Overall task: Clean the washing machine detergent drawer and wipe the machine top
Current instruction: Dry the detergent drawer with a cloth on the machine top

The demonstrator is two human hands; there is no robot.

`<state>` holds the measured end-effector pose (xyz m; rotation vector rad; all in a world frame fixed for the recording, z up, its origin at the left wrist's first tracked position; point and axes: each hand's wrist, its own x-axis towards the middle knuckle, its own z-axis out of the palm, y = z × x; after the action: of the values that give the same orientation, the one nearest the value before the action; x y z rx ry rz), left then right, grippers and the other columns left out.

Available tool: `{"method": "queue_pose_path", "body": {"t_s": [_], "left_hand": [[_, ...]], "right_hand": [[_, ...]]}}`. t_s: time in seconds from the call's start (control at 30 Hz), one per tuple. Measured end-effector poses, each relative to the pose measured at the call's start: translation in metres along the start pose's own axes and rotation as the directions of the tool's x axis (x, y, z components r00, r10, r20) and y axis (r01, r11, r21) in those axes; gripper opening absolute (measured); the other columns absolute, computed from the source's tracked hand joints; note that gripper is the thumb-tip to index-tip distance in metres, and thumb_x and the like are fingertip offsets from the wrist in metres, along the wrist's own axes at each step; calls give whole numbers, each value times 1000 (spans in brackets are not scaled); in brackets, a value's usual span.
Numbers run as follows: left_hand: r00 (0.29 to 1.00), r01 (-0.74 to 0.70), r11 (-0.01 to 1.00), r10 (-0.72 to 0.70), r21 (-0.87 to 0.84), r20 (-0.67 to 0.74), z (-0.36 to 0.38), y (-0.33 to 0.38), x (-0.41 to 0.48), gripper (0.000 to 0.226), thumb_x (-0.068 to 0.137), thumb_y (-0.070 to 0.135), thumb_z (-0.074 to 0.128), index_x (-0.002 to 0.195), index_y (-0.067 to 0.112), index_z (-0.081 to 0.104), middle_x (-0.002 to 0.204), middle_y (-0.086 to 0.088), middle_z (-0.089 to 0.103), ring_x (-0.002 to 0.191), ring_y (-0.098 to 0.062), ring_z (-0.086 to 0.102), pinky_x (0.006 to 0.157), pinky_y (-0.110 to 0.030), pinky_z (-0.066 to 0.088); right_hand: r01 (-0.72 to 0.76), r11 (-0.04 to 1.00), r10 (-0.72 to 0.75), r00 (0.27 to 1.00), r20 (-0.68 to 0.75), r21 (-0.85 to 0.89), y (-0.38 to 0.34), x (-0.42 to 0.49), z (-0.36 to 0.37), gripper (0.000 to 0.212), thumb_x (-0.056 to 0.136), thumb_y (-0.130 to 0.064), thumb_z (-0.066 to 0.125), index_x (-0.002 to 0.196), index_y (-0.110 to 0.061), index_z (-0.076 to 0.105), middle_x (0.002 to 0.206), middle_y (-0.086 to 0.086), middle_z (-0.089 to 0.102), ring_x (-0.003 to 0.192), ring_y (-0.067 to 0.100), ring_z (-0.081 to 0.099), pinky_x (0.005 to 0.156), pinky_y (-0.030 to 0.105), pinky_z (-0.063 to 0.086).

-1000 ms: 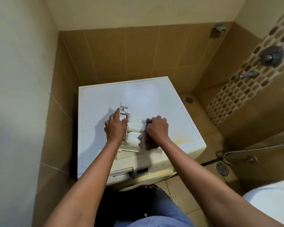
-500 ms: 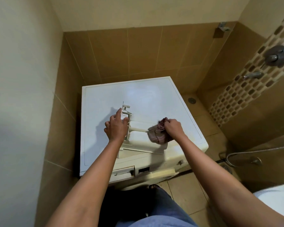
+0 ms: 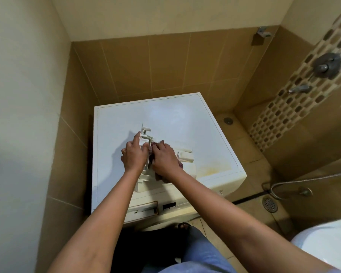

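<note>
Frame centre: my left hand (image 3: 135,154) grips drawer (image 3: 186,154) on machine top (image 3: 175,119); my right hand (image 3: 163,160) clutches cloth (image 3: 180,164), pressing it inside drawer.

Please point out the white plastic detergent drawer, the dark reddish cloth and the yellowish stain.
White plastic detergent drawer (image 3: 185,154): head view, its right end.
Dark reddish cloth (image 3: 180,164): head view, the fold showing at its right.
Yellowish stain (image 3: 215,166): head view, its middle.
</note>
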<state>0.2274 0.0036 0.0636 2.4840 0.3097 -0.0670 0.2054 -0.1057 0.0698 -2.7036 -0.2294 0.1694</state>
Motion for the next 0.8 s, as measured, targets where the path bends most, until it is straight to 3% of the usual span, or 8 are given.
{"method": "queue_pose_path", "body": {"t_s": [0.1,0.17,0.3,0.43,0.57,0.63,0.7,0.8], "left_hand": [[1000,-9,1000,9,13,-11,0,-1,-1,52,99,39,44,148,28,32,140,-16,45,123,-41,41,98,-48,37],[1000,-13,1000,13,16,-15,0,-1,-1,52,99,39,44,148,29,32,141,-16,45,124,-40,40,99,-47,36],[1000,-24,1000,25,13,-15,1,0,-3,53,100,38,43,150,29,30,142,-14,45,125,-38,39,99,-46,36],[1000,-27,1000,27,15,-7,0,-1,-3,53,100,38,42,151,30,28,144,-12,45,126,-37,38,100,-45,35],[1000,-16,999,17,38,-10,0,1,-3,53,100,38,42,150,29,29,142,-14,45,125,-37,38,100,-44,34],[1000,-21,999,21,27,-16,0,1,-3,53,100,37,43,150,28,30,141,-15,45,125,-37,38,99,-44,34],[1000,-24,1000,24,-13,-6,1,1,-2,52,100,37,43,150,27,30,141,-15,45,126,-37,38,100,-45,34],[999,-27,998,28,-48,18,3,0,0,53,100,36,42,151,27,27,141,-16,44,127,-37,37,101,-46,35]], "right_hand": [[69,997,-70,997,-22,-40,27,-23,4,60,88,-36,28,138,-8,46,138,10,51,130,29,41,111,37,24],[24,993,-29,999,-40,-115,51,-36,3,63,87,-41,26,141,-15,42,145,4,46,138,24,34,117,37,13],[-98,982,77,988,-134,-159,65,-38,4,67,78,-43,21,129,-15,54,131,2,56,130,27,41,116,42,14],[-180,982,174,980,-96,-61,50,-13,-10,44,84,-32,36,111,-7,60,115,10,61,115,32,46,96,39,35],[-239,965,243,970,-25,106,85,-5,-31,27,87,-27,48,98,-7,63,101,13,59,104,32,48,84,40,44],[-355,903,375,926,-45,242,106,-15,-37,23,89,-25,48,83,-8,62,84,10,58,90,31,51,72,35,42],[-435,813,468,883,10,386,112,-24,-38,26,89,-18,48,63,-12,47,65,3,49,74,26,49,55,30,33],[-453,830,477,879,7,327,104,-19,-37,25,86,-17,47,62,-13,46,66,6,49,78,30,51,57,31,33]]}}
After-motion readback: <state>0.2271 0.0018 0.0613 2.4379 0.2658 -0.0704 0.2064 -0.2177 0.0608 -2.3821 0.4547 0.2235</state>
